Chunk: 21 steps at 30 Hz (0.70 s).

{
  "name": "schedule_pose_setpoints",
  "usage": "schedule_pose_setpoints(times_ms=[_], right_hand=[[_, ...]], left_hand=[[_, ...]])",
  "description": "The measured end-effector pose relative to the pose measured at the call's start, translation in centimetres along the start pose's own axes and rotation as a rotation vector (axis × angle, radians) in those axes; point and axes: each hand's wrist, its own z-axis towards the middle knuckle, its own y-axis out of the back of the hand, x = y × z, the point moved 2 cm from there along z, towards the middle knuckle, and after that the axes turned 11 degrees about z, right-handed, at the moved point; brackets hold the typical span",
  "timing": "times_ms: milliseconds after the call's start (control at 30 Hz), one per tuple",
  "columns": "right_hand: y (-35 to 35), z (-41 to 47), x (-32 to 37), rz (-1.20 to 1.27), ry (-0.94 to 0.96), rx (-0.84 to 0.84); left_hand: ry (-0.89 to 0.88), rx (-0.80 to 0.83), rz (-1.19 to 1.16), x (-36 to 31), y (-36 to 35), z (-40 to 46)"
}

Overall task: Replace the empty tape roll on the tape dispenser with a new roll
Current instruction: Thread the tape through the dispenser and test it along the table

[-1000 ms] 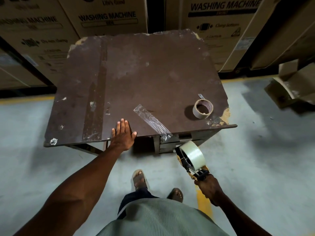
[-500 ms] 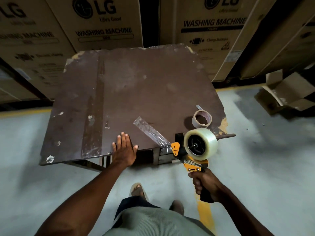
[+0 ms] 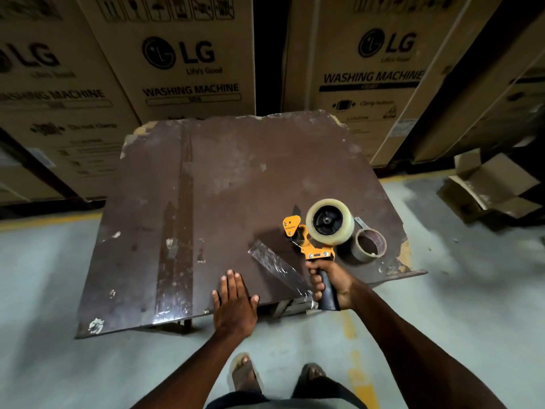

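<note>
An orange tape dispenser (image 3: 313, 246) with a black handle carries a full clear tape roll (image 3: 329, 221) on its hub. My right hand (image 3: 333, 283) is wrapped around the handle and holds the dispenser above the near right part of the brown table (image 3: 236, 178). Just right of it, the empty cardboard tape core (image 3: 370, 245) lies flat on the table. A strip of clear tape (image 3: 277, 265) lies diagonally on the table, reaching its front edge. My left hand (image 3: 234, 304) rests flat, fingers spread, on the table's front edge and holds nothing.
Tall cardboard washing machine boxes (image 3: 188, 69) stand close behind the table. An opened cardboard carton (image 3: 489, 190) lies on the concrete floor at the right. My sandalled feet (image 3: 246, 376) are on the floor below the table's front edge.
My right hand has lifted the dispenser from below the table's front edge up and over the tabletop, beside the empty core. My left hand has stayed flat on the edge.
</note>
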Motion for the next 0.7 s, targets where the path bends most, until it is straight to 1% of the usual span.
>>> schedule_pose_setpoints(times_ms=[133,333,467,633,700], right_hand=[[-1.9,3.8,3.3,-0.044,-0.036,0.03],[-4.6,8.7,8.4,-0.072,-0.034,0.059],[-5.7,11.3,11.0,-0.092,-0.09,0.102],[-5.9,13.2,12.3,-0.096,-0.152,0.158],[-5.7,13.5,12.2,-0.082,-0.163,0.174]], left_hand=[[0.007,0.013,0.001,0.0,-0.1,0.2],[-0.014,-0.041,0.024,0.6,-1.3,0.6],[0.041,-0.068,0.033,0.4,-1.0,0.6],[0.08,-0.058,0.03,-0.4,0.3,0.9],[0.1,-0.025,0.02,-0.7,0.8,1.0]])
